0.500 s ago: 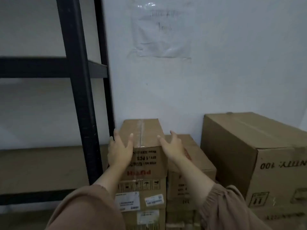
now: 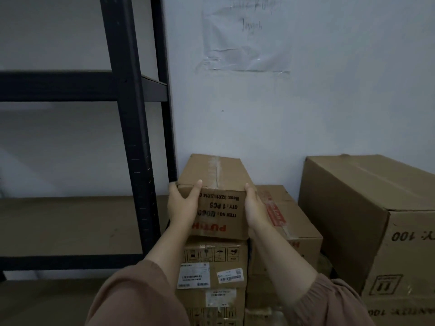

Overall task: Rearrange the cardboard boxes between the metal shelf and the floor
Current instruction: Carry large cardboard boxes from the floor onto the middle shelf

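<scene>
Cardboard box [image 2: 216,203] beside metal shelf [image 2: 131,137]: stiff, likely light; left hand [image 2: 182,208] and right hand [image 2: 255,208] clasp its sides, fingers curled.

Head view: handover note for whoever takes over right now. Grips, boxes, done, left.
Left grip (bare hand) holds the top box at its near left corner; right grip holds its right side.
The box is on the stack beside the metal shelf; cannot tell whether it is lifted clear.
Done: box gripped with both hands.
Left: move it, likely onto the lower shelf board.
</scene>
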Tool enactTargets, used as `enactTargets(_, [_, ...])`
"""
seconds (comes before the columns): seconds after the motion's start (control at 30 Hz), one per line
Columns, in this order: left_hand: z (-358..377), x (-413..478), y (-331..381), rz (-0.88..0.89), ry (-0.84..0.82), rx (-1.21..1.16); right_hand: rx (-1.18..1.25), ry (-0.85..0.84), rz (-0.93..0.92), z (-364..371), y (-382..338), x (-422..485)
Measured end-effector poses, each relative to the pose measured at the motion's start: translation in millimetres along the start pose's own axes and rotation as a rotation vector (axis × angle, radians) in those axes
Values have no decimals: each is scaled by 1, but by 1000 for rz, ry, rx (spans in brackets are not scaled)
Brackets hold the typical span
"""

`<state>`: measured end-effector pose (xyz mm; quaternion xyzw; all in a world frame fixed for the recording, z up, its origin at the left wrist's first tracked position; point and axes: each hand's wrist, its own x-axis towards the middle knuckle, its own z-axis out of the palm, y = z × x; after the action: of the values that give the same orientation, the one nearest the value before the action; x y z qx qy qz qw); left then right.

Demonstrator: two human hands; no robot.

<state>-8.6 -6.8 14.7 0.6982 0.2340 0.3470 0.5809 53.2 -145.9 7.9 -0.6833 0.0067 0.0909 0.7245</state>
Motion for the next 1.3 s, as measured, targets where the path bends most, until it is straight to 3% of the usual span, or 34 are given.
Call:
enactTargets(0.33, [-6,-14,70,194,-51,-196,84,110,-342,-12,-76,-24])
enactTargets(0.67, [-37,-51,87,222,-41,-247,82,246,-455,-16,-82,-102])
enactTargets(1.0, [-133,-102,94,209,-82,-264,-34,389,-552,24,-62,-220])
enactTargets(1.3, [-235,-138,79,118,-129,-229,-289,480,-548,78,-23,-319])
